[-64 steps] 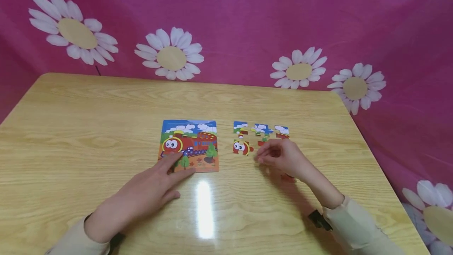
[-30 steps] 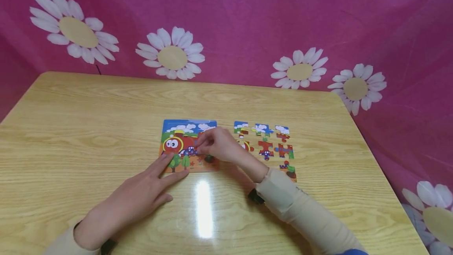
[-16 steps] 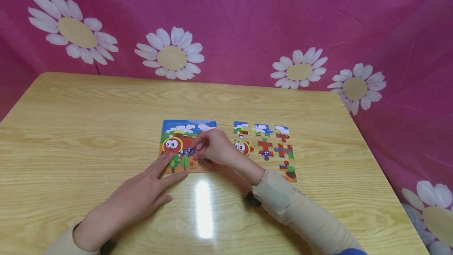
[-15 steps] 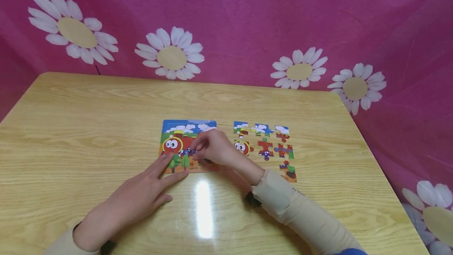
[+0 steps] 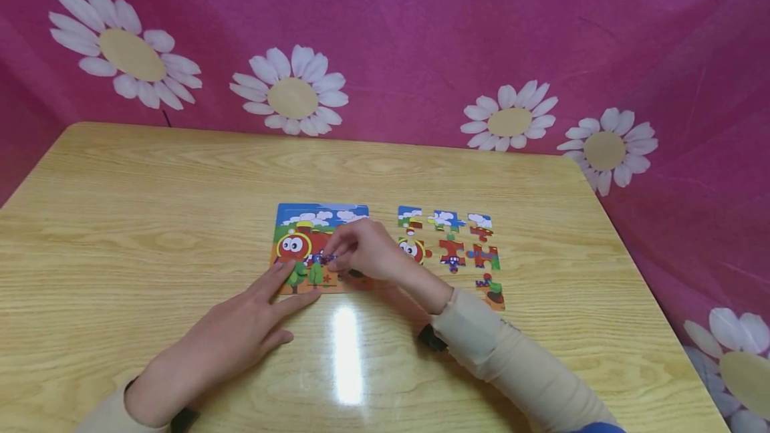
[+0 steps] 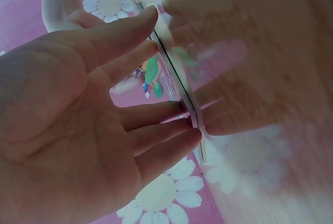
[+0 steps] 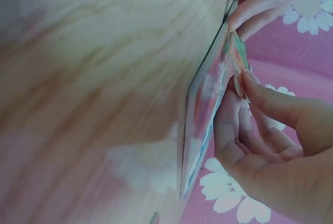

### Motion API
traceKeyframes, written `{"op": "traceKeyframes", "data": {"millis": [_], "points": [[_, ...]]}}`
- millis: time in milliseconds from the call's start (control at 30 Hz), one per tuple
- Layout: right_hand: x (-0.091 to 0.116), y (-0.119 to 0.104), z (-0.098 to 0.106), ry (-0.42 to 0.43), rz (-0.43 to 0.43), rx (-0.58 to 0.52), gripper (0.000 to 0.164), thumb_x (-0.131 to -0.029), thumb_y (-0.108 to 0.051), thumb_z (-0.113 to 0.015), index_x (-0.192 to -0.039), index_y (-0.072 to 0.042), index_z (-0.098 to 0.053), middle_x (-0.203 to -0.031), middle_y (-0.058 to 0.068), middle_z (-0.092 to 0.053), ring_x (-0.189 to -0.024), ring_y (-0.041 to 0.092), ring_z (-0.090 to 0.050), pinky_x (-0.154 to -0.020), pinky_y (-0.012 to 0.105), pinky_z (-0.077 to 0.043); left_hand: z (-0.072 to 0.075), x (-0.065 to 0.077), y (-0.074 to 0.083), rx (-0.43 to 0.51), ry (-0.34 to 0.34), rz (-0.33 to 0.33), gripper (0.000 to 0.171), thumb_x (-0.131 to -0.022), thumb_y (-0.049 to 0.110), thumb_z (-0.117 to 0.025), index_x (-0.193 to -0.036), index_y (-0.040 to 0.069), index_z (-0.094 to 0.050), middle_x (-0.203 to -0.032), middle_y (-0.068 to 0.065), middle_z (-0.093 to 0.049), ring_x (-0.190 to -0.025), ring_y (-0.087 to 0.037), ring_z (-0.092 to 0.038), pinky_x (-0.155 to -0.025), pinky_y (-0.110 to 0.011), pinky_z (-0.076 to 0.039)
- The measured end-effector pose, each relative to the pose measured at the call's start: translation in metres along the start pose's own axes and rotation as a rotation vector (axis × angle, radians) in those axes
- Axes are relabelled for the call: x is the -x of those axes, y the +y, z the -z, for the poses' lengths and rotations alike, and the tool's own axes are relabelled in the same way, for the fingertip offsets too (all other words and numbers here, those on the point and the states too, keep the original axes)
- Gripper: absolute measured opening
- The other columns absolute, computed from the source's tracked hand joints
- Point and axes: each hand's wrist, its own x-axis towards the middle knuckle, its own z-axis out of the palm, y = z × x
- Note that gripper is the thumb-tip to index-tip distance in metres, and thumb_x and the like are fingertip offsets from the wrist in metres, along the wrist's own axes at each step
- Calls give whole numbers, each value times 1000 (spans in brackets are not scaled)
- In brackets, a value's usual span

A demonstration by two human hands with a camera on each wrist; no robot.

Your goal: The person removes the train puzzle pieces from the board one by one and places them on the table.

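Observation:
A square train puzzle board (image 5: 321, 209) lies on the table in the head view. My left hand (image 5: 237, 323) rests along its lower left edge with straight, spread fingertips; the left wrist view shows these fingers reaching the board edge. Over the board's lower middle, my right hand (image 5: 369, 252) pinches a puzzle piece between thumb and forefinger. In the right wrist view that puzzle piece (image 7: 239, 57), green and orange, stands tilted over the board. The right hand hides the board's right part. Right of the board lie loose pieces in rows, such as an engine-face piece (image 5: 410, 249).
More loose pieces are a cloud piece (image 5: 446, 220), a red train piece (image 5: 452, 252) and a corner piece (image 5: 493, 294). The wooden table (image 5: 180, 179) reaches back to a pink daisy-print cloth (image 5: 397, 39).
From above the loose pieces, my right hand has moved left over the board with a piece, then shifted slightly further left. The left hand has slid a little left on the board.

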Motion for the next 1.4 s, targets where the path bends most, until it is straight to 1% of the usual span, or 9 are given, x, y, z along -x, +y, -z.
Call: {"op": "traceKeyframes", "data": {"millis": [233, 433, 533, 700, 800, 933, 1000, 1167, 1400], "points": [[10, 5, 12, 9, 16, -48, 5, -86, -1, -74, -89, -4, -74, -86, 2, -72, -76, 11, -66, -66, 24, -52, 0, -1, 1, -8, -12, -2, 57, -89, 25, -73, -143, 25, -54, -152, -27, -31, -133, -41, -42, -73, -45, -57], [25, 19, 28, 23, 70, -68, 7, -87, 5, -70, -88, -1, -74, -85, 6, -73, -77, 13, -69, -68, 27, -54, 0, -1, 1, -14, -11, -2, 57, -89, 24, -73, -143, 24, -54, -152, -27, -31, -136, -42, -38, -76, -46, -56], [34, 26, 37, 30, 70, -75, 5, -86, 4, -71, -88, 0, -73, -86, 6, -73, -76, 15, -68, -67, 30, -55, 0, 0, 1, -13, -8, -3, 56, -89, 24, -73, -142, 23, -54, -152, -28, -31, -136, -42, -37, -76, -47, -56], [51, 36, 54, 52, 40, -83, 5, -86, 4, -72, -88, 0, -73, -88, 8, -73, -75, 19, -68, -66, 33, -54, 1, 0, 2, -13, -17, 6, 56, -90, 24, -73, -143, 23, -54, -153, -27, -31, -138, -41, -35, -77, -47, -56], [61, 43, 66, 79, 12, -62, 5, -85, 4, -73, -88, 0, -74, -87, 8, -73, -73, 19, -66, -63, 29, -52, 0, -1, 2, -17, -19, 5, 57, -90, 25, -73, -143, 23, -53, -152, -27, -31, -138, -41, -35, -77, -47, -56], [74, 55, 76, 109, -35, 3, 5, -85, 1, -74, -88, -2, -74, -82, 5, -71, -69, 16, -61, -58, 25, -47, 0, 0, 1, -22, -12, -1, 56, -90, 25, -73, -143, 23, -54, -152, -28, -31, -137, -41, -35, -76, -47, -56], [80, 61, 80, 113, -48, 25, 4, -84, 1, -75, -88, -2, -73, -81, 5, -70, -68, 16, -59, -58, 25, -46, 0, 0, 1, -23, -12, -1, 56, -90, 25, -72, -143, 23, -54, -152, -27, -31, -137, -41, -35, -77, -46, -56], [94, 75, 86, 117, -55, 49, 4, -84, 2, -74, -88, 0, -73, -81, 5, -71, -71, 16, -61, -59, 25, -48, 1, -1, 2, -19, -20, 6, 56, -90, 25, -72, -143, 23, -53, -152, -27, -32, -137, -41, -36, -76, -46, -56], [108, 86, 91, 159, -141, 105, 8, -83, 1, -76, -87, -1, -69, -76, 2, -66, -70, 17, -60, -61, 26, -50, 1, -1, 2, -10, -23, 8, 55, -90, 25, -72, -143, 24, -54, -151, -27, -32, -136, -42, -37, -75, -47, -56]]}}
